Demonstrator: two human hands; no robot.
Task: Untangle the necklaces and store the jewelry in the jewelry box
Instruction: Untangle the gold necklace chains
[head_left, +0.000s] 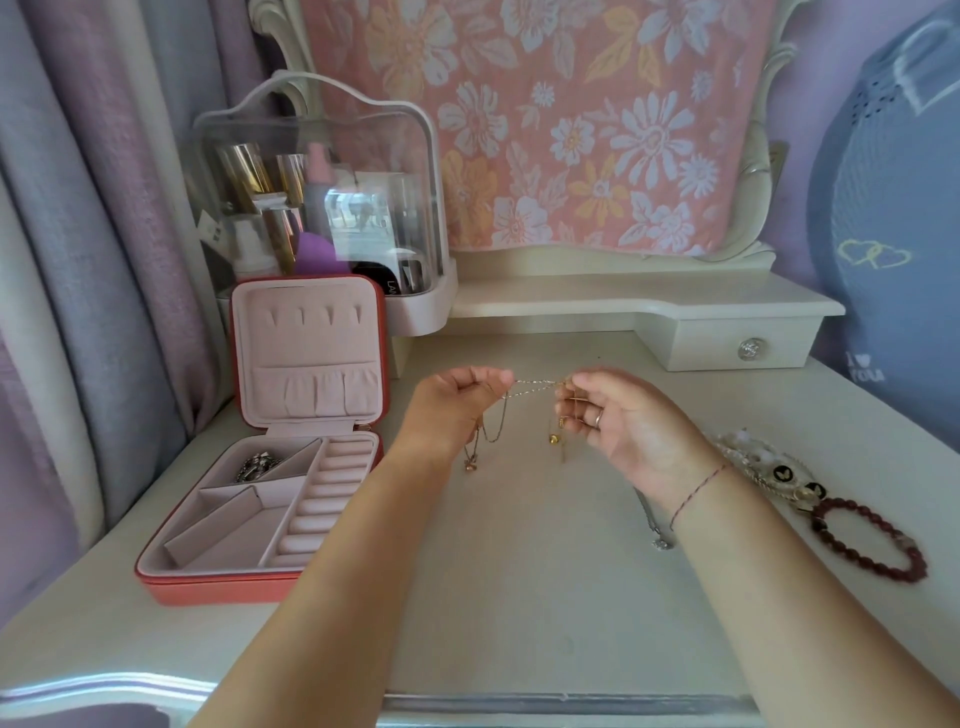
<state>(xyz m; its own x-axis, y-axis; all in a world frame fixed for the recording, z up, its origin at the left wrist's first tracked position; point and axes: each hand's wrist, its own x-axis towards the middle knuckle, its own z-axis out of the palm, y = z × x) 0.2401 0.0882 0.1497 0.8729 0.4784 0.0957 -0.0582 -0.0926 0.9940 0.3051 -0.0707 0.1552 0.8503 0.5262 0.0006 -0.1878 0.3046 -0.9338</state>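
Necklaces, thin gold chains knotted together, hang in the air above the counter. They are stretched between both hands, probably so the tangle shows and the pendants dangle free. The left hand is raised with its wrist bent, its grip pinching one end. The right hand, palm turned inward, pinches the other. The jewelry box lies open at the left, ready for them; a red bead bracelet lies at the right.

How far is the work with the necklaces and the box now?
Done: one silver piece lies in the open box. In hand: left hand and right hand pinch thin chains stretched between them, seemingly twisted together. To do: a red bracelet, a pale beaded piece and a silver necklace lie on the table.
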